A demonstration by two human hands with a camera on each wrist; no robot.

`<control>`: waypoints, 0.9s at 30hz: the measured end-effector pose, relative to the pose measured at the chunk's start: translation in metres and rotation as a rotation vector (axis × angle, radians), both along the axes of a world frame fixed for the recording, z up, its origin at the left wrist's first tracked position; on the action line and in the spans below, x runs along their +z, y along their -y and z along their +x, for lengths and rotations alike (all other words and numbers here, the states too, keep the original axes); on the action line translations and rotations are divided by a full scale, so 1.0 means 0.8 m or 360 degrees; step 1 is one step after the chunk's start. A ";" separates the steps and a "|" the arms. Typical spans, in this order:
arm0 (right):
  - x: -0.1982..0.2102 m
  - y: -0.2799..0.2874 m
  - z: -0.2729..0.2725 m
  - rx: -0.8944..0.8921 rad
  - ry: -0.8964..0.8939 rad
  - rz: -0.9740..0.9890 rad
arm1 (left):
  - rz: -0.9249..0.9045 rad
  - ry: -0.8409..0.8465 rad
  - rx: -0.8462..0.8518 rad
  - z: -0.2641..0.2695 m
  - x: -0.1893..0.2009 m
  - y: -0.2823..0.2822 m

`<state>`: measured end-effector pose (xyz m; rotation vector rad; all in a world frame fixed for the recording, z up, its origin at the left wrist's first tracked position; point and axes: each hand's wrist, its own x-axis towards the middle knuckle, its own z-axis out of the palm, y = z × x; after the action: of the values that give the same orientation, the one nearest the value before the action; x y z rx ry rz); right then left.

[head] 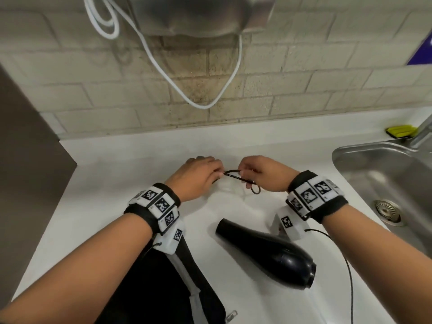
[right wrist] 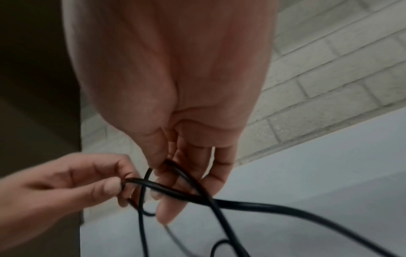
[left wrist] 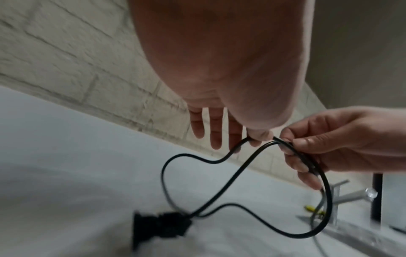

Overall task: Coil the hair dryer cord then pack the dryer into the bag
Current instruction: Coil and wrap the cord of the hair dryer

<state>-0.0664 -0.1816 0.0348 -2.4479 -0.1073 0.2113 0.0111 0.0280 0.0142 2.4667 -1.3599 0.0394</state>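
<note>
The black hair dryer (head: pixel 266 251) lies on the white counter (head: pixel 112 174), nozzle pointing left and away. Beyond it, both hands hold its thin black cord (head: pixel 231 175) just above the counter. My left hand (head: pixel 218 175) pinches the cord between thumb and forefinger, its other fingers straight. My right hand (head: pixel 243 174) grips gathered loops of the cord (left wrist: pixel 241 167), and one small loop hangs below it. The plug (left wrist: pixel 162 226) rests on the counter under my left hand. The black bag (head: pixel 152 288) lies at the counter's near edge, under my left forearm.
A steel sink (head: pixel 385 174) with a faucet (head: pixel 423 132) is set into the counter at right, a yellow sponge (head: pixel 401 131) behind it. A white cable (head: pixel 163 66) hangs on the brick wall. A dark panel (head: pixel 28 160) borders the counter at left.
</note>
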 end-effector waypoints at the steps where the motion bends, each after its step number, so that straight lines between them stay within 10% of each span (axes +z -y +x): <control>1: 0.010 0.003 -0.010 -0.0064 0.0051 0.0118 | -0.0088 0.0020 -0.0007 -0.006 0.010 -0.005; 13: 0.063 0.032 -0.119 -0.0709 0.0468 0.1780 | -0.1177 -0.1285 0.0290 -0.052 0.050 -0.044; 17: 0.069 0.036 -0.140 -0.0821 0.0586 0.2087 | -0.1199 -0.1342 0.0159 -0.067 0.056 -0.051; 27: 0.098 0.026 -0.171 -0.1005 0.1047 0.1983 | -0.1294 -0.1436 0.0388 -0.096 0.071 -0.024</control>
<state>-0.2031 -0.2026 0.1135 -1.1233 0.2014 -0.7335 -0.0657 0.0475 0.0710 1.5887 -0.4880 -0.3486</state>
